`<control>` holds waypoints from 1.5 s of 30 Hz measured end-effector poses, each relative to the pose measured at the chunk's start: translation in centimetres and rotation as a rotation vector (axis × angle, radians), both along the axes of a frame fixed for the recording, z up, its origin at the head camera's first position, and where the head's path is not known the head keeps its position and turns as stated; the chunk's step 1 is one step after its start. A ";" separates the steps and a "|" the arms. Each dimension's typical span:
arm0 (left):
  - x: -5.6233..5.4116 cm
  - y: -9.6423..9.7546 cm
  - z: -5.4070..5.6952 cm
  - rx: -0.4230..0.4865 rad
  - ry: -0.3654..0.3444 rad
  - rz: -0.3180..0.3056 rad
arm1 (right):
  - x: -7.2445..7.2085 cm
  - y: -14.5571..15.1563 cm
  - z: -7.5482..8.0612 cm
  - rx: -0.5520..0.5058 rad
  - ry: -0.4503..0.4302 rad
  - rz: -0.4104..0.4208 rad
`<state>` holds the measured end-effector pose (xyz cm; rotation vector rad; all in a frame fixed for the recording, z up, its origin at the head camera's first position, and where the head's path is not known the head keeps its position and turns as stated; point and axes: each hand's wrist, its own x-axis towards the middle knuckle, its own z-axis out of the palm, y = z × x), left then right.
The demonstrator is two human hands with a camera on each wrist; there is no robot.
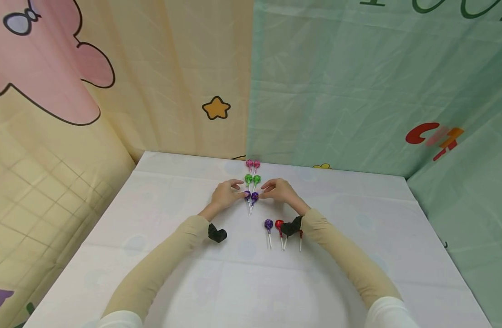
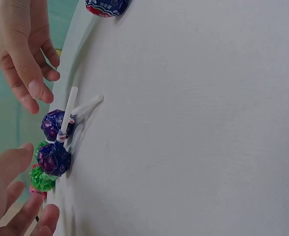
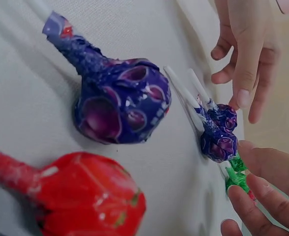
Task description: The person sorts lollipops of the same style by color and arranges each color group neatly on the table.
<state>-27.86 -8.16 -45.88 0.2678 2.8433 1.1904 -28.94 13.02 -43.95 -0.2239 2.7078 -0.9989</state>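
Note:
Two purple-wrapped lollipops [image 1: 255, 197] lie side by side on the white-covered table, their sticks crossing toward the near side. My left hand [image 1: 227, 194] is at their left, its thumb tip right at the left purple lollipop [image 1: 247, 194]. From the right, my right hand [image 1: 278, 190] reaches in, thumb tip close to the other candy head. In the left wrist view the fingers of the left hand [image 2: 16, 196] are spread and loosely bent. The right wrist view has the right hand [image 3: 267, 189] likewise relaxed, nothing gripped. Beyond the purple pair lie two green lollipops [image 1: 256, 179].
Two pink lollipops [image 1: 256, 164] end the column near the table's far edge. Closer to me, another purple lollipop [image 1: 269, 223] and several red ones [image 1: 279, 223] lie by the right wrist, partly hidden by a black wrist piece [image 1: 291, 226]. Printed curtains [image 1: 337, 91] hang behind.

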 end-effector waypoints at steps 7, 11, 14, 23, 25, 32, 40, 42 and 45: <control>0.7 0.7 0.7 0.035 0.047 0.009 | 0.7 1.8 0.6 -0.006 0.022 0.002; 1.4 1.3 1.1 0.054 0.063 -0.024 | 1.3 3.0 0.8 -0.029 0.047 0.012; 2.1 1.9 1.4 0.067 0.061 -0.054 | 1.8 3.9 0.8 -0.037 0.075 0.029; 4.1 3.2 1.7 0.071 0.056 -0.143 | 4.0 6.2 0.5 -0.053 0.127 0.071; 4.5 3.5 1.6 0.084 0.045 -0.164 | 4.6 6.6 0.3 -0.054 0.126 0.063; 5.6 4.2 0.8 0.126 0.019 -0.228 | 6.3 8.3 -0.4 -0.075 0.135 0.069; 6.4 4.7 0.4 0.121 0.009 -0.269 | 7.7 9.3 -1.3 -0.075 0.086 0.070; 6.6 4.8 0.3 0.121 0.013 -0.281 | 8.1 9.4 -1.5 -0.082 0.072 0.071; 6.8 4.9 0.2 0.119 0.007 -0.288 | 8.5 9.5 -1.7 -0.080 0.071 0.088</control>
